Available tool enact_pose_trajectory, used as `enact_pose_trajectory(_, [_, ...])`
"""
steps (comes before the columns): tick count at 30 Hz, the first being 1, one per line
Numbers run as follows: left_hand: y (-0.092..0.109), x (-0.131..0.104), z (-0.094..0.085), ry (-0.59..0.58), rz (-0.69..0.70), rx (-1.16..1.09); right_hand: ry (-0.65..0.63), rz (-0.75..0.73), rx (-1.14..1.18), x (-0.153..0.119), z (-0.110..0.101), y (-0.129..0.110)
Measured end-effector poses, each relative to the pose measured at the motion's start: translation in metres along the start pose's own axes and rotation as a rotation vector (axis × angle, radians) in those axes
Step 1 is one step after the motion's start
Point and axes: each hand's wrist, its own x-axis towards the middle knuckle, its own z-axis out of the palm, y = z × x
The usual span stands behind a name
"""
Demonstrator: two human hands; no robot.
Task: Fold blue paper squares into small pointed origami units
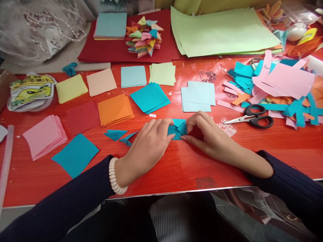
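A partly folded piece of blue paper (177, 129) lies on the red table between my hands. My left hand (150, 144) pinches its left end with thumb and fingers. At the right end, my right hand (205, 134) grips it the same way, thumb at the lower edge. Creased flaps show in the middle; the ends are hidden under my fingers. Just left of my left hand sit two small folded blue paper pieces (115, 134), one partly covered by that hand. A flat blue paper square (75, 155) lies farther left.
Stacks of coloured squares, among them orange paper (114, 110) and pink paper (45, 137), spread across the left and middle. Black-handled scissors (252, 116) lie at right beside paper scraps (282, 80). A multicoloured folded-paper model (144, 37) stands at the back near green sheets (224, 32).
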Motion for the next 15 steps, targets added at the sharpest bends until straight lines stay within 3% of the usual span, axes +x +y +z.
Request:
enact_pose_trajectory(5, [-0.0004,-0.0007,0.0007,0.007,0.028,0.065,0.104,-0.137,-0.187,-0.0014,-0.0002,0.0007])
enact_pose_trajectory(9, [0.0003,0.0006,-0.002,0.051,0.067,0.182,0.093,-0.275,-0.34,-0.0034,0.0004,0.0026])
enact_pose_trajectory(15, [0.0009,0.0009,-0.0057,0.078,0.136,0.151,0.188,-0.216,-0.418,-0.0043,0.0008,0.0019])
